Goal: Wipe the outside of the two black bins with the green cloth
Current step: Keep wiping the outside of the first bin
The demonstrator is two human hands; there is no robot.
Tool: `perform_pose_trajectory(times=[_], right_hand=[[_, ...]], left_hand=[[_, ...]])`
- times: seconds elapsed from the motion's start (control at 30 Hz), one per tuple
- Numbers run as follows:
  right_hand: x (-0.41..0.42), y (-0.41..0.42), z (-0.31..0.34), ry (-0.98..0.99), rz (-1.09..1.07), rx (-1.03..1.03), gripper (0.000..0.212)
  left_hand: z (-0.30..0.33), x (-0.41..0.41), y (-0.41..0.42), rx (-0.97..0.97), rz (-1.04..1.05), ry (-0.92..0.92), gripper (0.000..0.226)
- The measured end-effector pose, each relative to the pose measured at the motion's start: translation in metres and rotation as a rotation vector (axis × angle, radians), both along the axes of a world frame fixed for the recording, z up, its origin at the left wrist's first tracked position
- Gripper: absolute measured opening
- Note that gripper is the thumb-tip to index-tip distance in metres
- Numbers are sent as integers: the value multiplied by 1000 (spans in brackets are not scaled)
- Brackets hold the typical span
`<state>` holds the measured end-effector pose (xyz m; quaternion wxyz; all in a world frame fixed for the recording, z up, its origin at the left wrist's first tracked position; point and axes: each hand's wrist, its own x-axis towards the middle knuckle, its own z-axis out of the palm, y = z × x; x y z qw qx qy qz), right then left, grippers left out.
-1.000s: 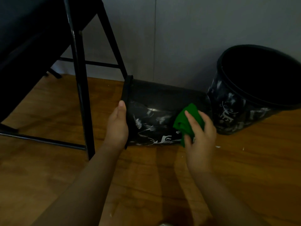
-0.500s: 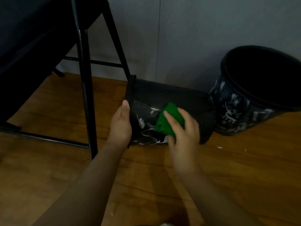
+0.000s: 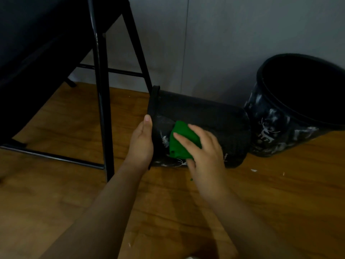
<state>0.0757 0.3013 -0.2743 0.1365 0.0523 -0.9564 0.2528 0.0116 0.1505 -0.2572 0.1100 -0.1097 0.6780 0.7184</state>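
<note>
Black bin (image 3: 205,116) lay on its side on wooden floor (image 3: 280,202), left hand (image 3: 141,144) gripped its rim, right hand (image 3: 205,152) clutched green cloth (image 3: 182,141) against its wall, second black bin (image 3: 280,135) beside it

Both hands' (image 3: 142,144) (image 3: 206,152) fingers curled, gripping.

A home room: wood floor (image 3: 56,202), grey wall (image 3: 233,43), black chair (image 3: 100,90).
</note>
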Motion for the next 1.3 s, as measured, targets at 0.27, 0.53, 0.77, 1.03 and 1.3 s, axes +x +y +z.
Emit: perform_pose_trajectory(times=[0.27, 0.53, 0.77, 1.03, 1.3], right_hand=[[-11, -16, 11, -23, -274, -104, 64], [-21, -5, 12, -27, -240, -113, 63], [-25, -20, 24, -13, 84, 14, 59], [-35, -30, 32, -33, -35, -21, 58], [-41, -21, 36, -51, -39, -37, 59]], left_hand=[[1, -3, 0, -3, -28, -11, 48], [1, -5, -2, -9, -53, -18, 46], [-3, -7, -5, -1, -70, -19, 53], [-2, -4, -6, 27, -71, -44, 49], [-1, -4, -12, 49, -68, -84, 48]])
